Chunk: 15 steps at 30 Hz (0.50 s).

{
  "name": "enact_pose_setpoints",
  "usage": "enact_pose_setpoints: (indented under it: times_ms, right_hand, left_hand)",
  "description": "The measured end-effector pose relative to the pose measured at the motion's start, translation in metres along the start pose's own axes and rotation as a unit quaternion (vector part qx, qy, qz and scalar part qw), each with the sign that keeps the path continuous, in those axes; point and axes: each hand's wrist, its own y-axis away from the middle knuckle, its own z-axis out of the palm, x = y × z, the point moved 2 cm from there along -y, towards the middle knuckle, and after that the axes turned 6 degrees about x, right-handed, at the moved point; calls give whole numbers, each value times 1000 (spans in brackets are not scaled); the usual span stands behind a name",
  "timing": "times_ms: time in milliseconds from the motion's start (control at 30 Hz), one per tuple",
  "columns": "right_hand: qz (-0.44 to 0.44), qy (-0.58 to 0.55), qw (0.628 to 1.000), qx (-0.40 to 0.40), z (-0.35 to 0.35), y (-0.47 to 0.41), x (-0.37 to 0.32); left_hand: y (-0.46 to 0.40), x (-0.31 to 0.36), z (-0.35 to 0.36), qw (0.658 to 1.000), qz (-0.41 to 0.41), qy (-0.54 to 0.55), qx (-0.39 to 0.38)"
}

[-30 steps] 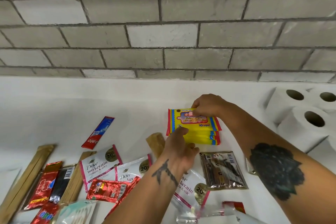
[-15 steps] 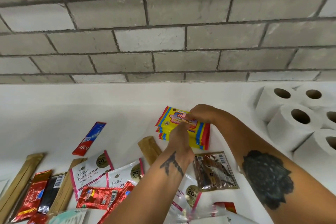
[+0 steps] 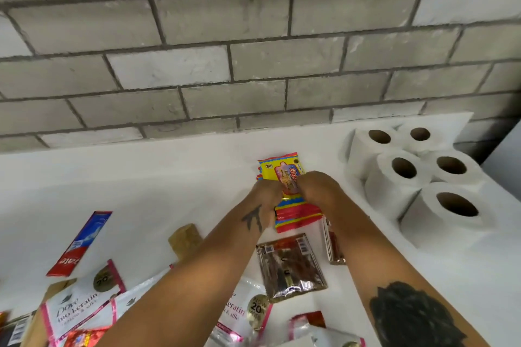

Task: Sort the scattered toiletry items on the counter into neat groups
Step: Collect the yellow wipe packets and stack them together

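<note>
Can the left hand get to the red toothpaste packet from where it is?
Probably yes. The left hand holds the yellow wipes pack, but only bare counter lies between it and the toothpaste packet.

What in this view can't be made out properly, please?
Head view:
- Middle of the yellow wipes packs: covered by left hand and right hand, so the stack count is unclear.
- Dove sachets: cut off by the bottom edge and left forearm.
- Brown sachet: print too blurred.
</note>
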Motion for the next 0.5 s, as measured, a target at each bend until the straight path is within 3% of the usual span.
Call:
enact_pose_setpoints:
  times_ms: [133, 267, 500]
  right_hand:
    - [29, -38, 998, 29, -9, -2, 20]
    - [30, -4, 999, 35, -17, -9, 32]
    - [8, 52, 997, 53, -27, -17, 33]
  left_hand:
    - [-1, 9, 16, 999, 8, -23, -23]
    - [-3, 11, 31, 997, -12, -37, -62]
    - [-12, 19, 44, 998, -3, -43, -55]
